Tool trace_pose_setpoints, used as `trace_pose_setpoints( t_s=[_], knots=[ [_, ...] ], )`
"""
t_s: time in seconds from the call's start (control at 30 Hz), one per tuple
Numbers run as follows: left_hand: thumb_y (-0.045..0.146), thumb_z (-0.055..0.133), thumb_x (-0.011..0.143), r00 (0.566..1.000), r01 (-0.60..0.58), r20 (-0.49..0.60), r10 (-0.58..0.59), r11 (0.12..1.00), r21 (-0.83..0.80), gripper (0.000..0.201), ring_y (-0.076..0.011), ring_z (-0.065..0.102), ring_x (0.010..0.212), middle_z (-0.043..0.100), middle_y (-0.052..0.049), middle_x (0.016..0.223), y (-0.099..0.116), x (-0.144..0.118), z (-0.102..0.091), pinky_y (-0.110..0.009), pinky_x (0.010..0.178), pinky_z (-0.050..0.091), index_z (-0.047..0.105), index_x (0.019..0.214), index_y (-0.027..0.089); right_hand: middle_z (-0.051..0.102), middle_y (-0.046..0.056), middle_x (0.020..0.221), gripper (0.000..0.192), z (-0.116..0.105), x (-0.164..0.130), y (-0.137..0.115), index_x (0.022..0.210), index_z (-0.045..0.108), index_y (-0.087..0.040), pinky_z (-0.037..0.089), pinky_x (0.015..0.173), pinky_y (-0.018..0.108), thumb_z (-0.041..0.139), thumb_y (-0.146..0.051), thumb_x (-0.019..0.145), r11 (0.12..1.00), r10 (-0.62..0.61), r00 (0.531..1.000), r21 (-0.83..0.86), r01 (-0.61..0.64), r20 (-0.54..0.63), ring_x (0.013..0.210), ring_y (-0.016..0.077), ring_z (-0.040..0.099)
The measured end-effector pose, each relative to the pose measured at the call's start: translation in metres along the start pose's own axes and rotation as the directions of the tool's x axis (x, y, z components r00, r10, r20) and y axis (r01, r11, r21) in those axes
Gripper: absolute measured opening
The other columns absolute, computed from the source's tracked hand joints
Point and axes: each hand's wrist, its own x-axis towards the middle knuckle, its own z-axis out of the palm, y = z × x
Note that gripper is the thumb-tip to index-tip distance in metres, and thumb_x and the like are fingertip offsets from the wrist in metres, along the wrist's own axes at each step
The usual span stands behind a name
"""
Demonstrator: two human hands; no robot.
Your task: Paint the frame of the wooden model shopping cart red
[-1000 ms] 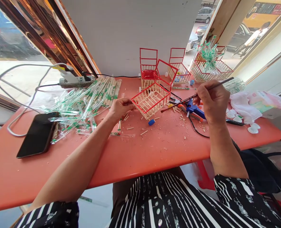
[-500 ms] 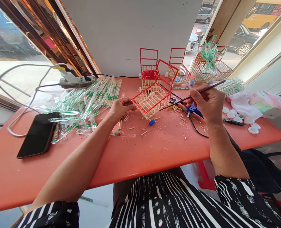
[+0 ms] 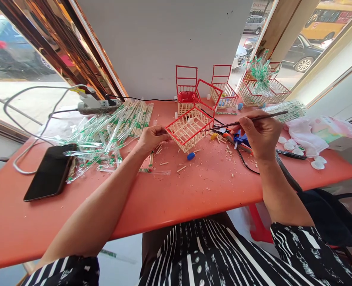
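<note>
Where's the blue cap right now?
In the head view, the blue cap lies on the table near its middle, just in front of the basket held by the left hand.

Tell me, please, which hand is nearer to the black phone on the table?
Left. The left hand holds the basket edge, some way right of the phone; the right hand, gripping a brush, is further right.
</note>
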Motion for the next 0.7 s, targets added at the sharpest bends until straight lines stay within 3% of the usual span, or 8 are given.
trace_pose_setpoints(
  t_s=[0.33,0.57,0.7],
  knots=[
    [0.011,0.076,0.068,1.000,0.009,-0.005,-0.009,1.000,-0.008,0.014,-0.0129,0.070,0.066,0.080,-0.003,0.077,0.004,-0.002,0.001,-0.021,0.069,0.059,0.083,0.081,0.015,0.079,-0.001,0.069,0.036,0.001,-0.002,0.000,0.083,0.077,-0.025,0.063,0.053,0.027,0.083,-0.059,0.091,0.999,0.035,0.996,0.012,-0.036,0.080,0.057,0.0161,0.077],
    [0.015,0.079,0.066,1.000,-0.002,-0.001,0.002,1.000,-0.012,0.014,-0.0136,0.070,0.064,0.077,-0.002,0.071,0.003,-0.002,0.000,-0.022,0.066,0.058,0.083,0.079,0.016,0.078,-0.001,0.068,0.034,-0.003,-0.002,0.000,0.084,0.074,-0.027,0.064,0.055,0.031,0.081,-0.059,0.093,0.999,-0.043,0.998,0.016,0.043,-0.037,0.057,0.0166,0.075],
    [0.024,0.085,0.064,1.000,-0.017,0.011,0.017,1.000,-0.020,0.018,-0.0160,0.072,0.068,0.078,-0.003,0.074,-0.007,0.002,-0.003,-0.024,0.069,0.059,0.082,0.080,0.016,0.078,0.000,0.068,0.032,-0.005,-0.001,0.002,0.083,0.077,-0.028,0.062,0.054,0.031,0.081,-0.057,0.094,1.000,-0.016,0.997,-0.019,0.018,0.078,0.056,0.0163,0.074]
  ],
)
